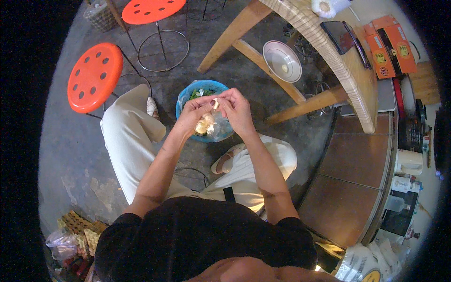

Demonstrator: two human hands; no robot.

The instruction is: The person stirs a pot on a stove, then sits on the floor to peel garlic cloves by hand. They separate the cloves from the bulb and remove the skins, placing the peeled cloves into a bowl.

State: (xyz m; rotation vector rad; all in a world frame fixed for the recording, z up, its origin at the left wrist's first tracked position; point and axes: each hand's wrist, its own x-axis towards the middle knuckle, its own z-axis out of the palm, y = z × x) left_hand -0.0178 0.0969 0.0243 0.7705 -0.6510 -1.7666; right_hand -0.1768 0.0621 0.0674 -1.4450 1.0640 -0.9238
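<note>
The fingertips of my left hand and my right hand meet around a small pale garlic clove, pinched between them. Both hands are over a blue plastic bin lined with a clear bag and holding green leafy scraps. Garlic with papery skin shows just below my left hand; whether the palm supports it or it lies in the bin, I cannot tell. Ahead to the right, a white bowl with a dark rim line contains one peeled clove. What the bowl rests on is hidden.
A wooden table at the upper right bears a garlic bulb, a phone and an orange carton. Red-orange stools stand at the left. Brown-doored cabinets line the right. Bags and cardboard lie lower left.
</note>
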